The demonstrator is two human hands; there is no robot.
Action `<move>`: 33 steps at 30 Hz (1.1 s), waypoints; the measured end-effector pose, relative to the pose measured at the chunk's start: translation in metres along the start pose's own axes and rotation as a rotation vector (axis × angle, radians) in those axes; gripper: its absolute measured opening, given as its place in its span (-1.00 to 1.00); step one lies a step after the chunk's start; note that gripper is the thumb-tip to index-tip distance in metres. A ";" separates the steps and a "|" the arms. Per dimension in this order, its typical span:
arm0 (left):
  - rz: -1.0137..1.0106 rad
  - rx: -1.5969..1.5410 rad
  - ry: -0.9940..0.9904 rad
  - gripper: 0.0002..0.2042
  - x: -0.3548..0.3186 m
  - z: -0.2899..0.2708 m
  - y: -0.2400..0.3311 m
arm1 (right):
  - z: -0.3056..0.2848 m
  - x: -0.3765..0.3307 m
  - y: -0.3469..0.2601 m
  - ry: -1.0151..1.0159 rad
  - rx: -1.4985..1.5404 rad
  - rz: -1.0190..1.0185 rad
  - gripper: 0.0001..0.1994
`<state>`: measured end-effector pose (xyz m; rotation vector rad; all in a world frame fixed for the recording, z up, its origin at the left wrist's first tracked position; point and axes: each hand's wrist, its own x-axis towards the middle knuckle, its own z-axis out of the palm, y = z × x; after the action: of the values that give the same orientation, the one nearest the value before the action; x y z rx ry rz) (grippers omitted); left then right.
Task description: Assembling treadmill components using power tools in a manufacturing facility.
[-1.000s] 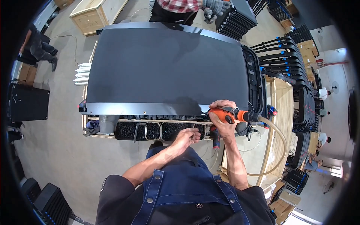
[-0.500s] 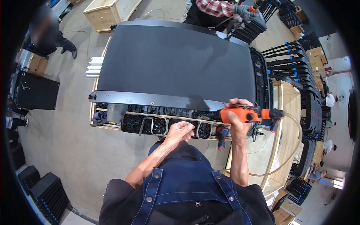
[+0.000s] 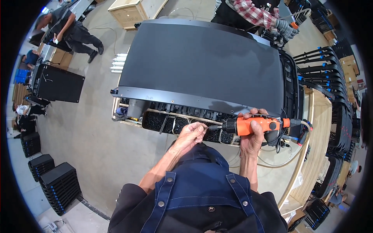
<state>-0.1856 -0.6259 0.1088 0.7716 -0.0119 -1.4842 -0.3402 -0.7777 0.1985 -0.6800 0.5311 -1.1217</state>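
My right hand point(image 3: 252, 141) is wrapped round an orange and black power screwdriver point(image 3: 244, 126), with an air hose at its rear end. The tool lies level in front of me and its bit point(image 3: 215, 127) points left. At the tip of that bit my left hand point(image 3: 190, 136) pinches with thumb and forefinger; whatever is between them is too small to name. Just beyond both hands lies a large dark grey panel point(image 3: 202, 62) with a metal edge strip. Bins of small black parts point(image 3: 154, 121) sit below the strip, partly hidden by my hands.
Across the panel a co-worker's gloved hand point(image 3: 286, 31) holds an orange tool. An open wooden crate point(image 3: 311, 155) stands at the right, beside stacked black frames point(image 3: 330, 77). At the far left a person point(image 3: 68, 31) walks near a black panel point(image 3: 60, 83). Black stacks point(image 3: 58, 182) stand lower left.
The screwdriver has levelled out and its bit now meets my left fingertips. My view has shifted, so the panel appears farther right. The co-worker's gloved hand has moved right.
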 end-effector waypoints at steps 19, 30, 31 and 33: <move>-0.164 -0.513 -0.066 -0.70 0.027 -0.074 0.088 | 0.117 -0.002 0.111 -0.154 -0.406 -0.272 -0.50; -0.209 0.142 0.006 -0.66 0.006 -0.111 0.112 | 0.169 0.014 0.170 -0.508 -0.875 -0.291 -0.52; -0.210 0.136 0.001 -0.66 0.000 -0.116 0.115 | 0.172 0.014 0.172 -0.549 -0.924 -0.303 -0.53; -0.250 0.315 0.066 -0.72 -0.013 -0.130 0.123 | 0.174 0.015 0.176 -0.509 -0.889 -0.289 -0.55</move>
<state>-0.0201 -0.5683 0.0723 1.1079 -0.1045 -1.7161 -0.1032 -0.7040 0.1893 -1.8053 0.4840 -0.8892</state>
